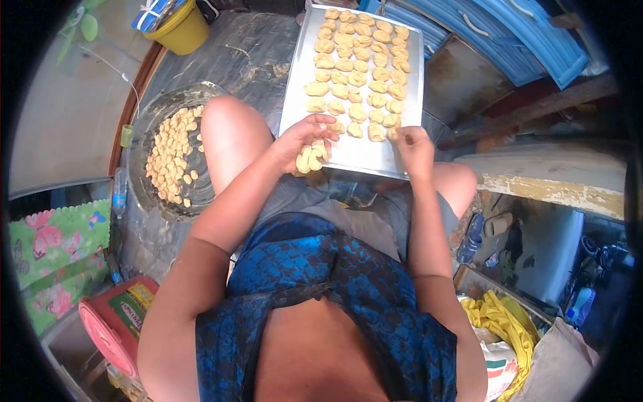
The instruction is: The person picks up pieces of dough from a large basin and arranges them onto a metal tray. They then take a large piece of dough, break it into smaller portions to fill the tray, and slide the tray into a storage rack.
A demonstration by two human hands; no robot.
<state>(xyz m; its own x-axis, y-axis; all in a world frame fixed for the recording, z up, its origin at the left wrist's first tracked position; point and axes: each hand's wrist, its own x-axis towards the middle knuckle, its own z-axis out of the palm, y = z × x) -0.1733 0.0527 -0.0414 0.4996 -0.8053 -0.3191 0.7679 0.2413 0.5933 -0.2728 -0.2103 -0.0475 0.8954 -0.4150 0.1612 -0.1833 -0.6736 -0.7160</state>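
A metal tray (293,100) lies in front of me, bearing rows of small yellowish dough pieces (357,79). Over its near left edge, my left hand (305,142) is curled round several dough pieces (310,158), its fingers pointing right. My right hand (414,151) is at the tray's near right corner, fingertips pinched on a dough piece (393,133) at the end of a row. To the left, a round dark basin (144,184) holds many more dough pieces (175,151).
My knees flank the tray's near end. A yellow bucket (181,32) stands at the upper left, blue slatted panels (502,33) at the upper right. A red-lidded container (110,328) is at the lower left; a yellow cloth (506,328) and sandals (473,238) are at the right.
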